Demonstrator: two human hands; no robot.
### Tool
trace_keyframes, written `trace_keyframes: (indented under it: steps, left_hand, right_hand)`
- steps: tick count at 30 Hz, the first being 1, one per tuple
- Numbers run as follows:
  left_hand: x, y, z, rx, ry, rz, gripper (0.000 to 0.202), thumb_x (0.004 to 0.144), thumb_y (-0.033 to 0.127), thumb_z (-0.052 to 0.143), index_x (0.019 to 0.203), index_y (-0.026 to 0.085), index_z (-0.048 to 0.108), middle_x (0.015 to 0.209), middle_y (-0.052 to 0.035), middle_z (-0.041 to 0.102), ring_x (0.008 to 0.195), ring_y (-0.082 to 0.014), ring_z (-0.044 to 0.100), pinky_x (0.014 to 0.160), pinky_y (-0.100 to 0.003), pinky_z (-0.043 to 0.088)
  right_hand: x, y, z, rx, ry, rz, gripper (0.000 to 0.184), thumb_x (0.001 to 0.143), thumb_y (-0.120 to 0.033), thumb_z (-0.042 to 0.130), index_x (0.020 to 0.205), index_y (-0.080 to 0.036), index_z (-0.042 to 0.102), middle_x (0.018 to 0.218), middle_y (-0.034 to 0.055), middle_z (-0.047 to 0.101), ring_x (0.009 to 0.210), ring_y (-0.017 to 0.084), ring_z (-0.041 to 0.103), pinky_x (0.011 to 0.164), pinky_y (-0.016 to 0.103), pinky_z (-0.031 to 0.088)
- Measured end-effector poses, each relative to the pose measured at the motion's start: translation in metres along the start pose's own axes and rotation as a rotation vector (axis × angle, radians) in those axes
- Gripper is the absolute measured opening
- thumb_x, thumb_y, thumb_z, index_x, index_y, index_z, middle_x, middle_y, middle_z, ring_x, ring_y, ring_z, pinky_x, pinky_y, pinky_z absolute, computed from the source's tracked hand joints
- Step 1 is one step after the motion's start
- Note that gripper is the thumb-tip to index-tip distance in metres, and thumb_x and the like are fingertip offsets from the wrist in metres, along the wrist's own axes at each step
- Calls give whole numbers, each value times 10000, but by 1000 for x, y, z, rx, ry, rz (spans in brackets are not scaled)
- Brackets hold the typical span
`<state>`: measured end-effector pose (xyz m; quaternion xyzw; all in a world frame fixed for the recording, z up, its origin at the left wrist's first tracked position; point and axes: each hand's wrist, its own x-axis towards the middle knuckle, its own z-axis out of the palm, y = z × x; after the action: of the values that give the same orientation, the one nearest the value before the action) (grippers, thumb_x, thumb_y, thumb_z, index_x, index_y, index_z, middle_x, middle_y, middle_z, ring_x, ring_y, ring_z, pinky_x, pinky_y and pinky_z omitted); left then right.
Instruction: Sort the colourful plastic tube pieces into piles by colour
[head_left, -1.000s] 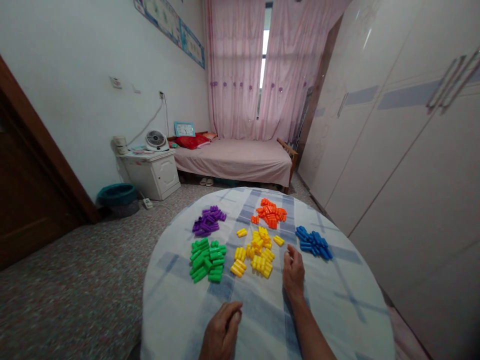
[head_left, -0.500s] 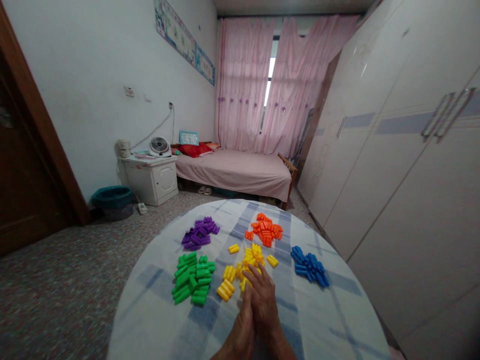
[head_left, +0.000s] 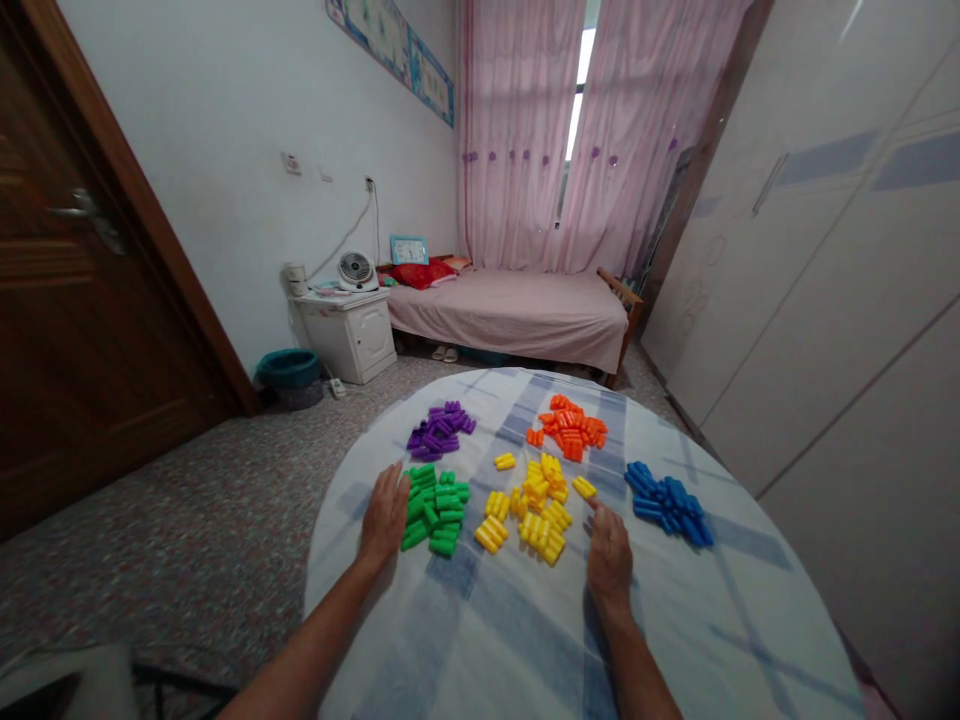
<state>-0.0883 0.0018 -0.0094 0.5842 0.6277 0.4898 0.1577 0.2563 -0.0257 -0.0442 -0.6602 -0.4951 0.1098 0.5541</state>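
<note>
My left hand (head_left: 385, 517) rests on the tablecloth at the left edge of a pile of green plastic pieces (head_left: 436, 508), its fingers stretched forward and nothing held. At the right, my right hand (head_left: 610, 555) holds nothing. Its index finger points out close to a lone yellow piece (head_left: 583, 487); I cannot tell if they touch. Between my hands lies a loose heap of yellow pieces (head_left: 541, 525), tube-like shapes joined side by side. Behind are a purple pile (head_left: 441, 432) and an orange pile (head_left: 571, 428). To the right of my right hand sits a blue pile (head_left: 667, 505).
The piles lie on a round table with a white and blue checked cloth (head_left: 517, 630). Beyond it stands a bed (head_left: 510, 310), with a white cabinet (head_left: 349, 335) and a teal bin (head_left: 289, 370) to the left. A wardrobe (head_left: 810, 300) lines the right side.
My hands were together over the front of the yellow heap. They have parted, the left to the green pile and the right beside the lone yellow piece. The view has shifted left and down.
</note>
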Motion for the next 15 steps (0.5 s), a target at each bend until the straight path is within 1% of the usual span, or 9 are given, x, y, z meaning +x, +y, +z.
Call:
trace_keyframes:
  steps: [2,5,7,10,13,15]
  left_hand:
    - [2,-11,11,-31,-39,-23,554,873,537,357,1200,136,555,1353,-170,514,1329,-257,408,1138,-478,266]
    - [0,-11,28,-107,-7,-33,490,869,536,378,1157,193,575,1331,-126,546,1306,-238,439,1130,-464,279]
    - [0,-5,39,-161,22,-51,478,876,536,366,1132,195,581,1301,-118,567,1276,-225,473,1120,-440,301]
    - [2,10,57,-226,48,-98,474,888,512,341,1105,164,581,1258,-135,582,1246,-222,497,1107,-423,321]
    - [5,28,77,-270,37,-127,451,905,471,311,1077,153,579,1200,-143,603,1202,-224,525,1079,-436,351]
    - [6,42,90,-291,13,-114,435,918,454,292,1041,161,588,1142,-131,625,1144,-213,558,1051,-421,384]
  right_hand:
    - [0,-2,1,5,-24,52,523,905,-490,245,1049,-157,620,1031,109,636,991,225,557,945,383,397]
    - [0,-5,1,15,-37,72,515,897,-502,266,1077,-167,613,1076,104,632,1037,226,554,957,366,390]
    - [-1,-6,0,26,-42,83,515,893,-508,274,1090,-169,608,1100,106,629,1045,225,559,948,361,400]
    - [-2,-8,0,37,-59,105,521,884,-517,282,1094,-164,603,1121,110,625,1039,229,567,942,368,408]
    - [-2,-11,0,16,-70,113,519,880,-516,287,1091,-163,604,1131,114,624,1060,239,558,962,382,393]
    - [-3,-13,0,2,-66,105,511,882,-505,284,1085,-164,606,1131,116,626,1062,239,557,969,384,385]
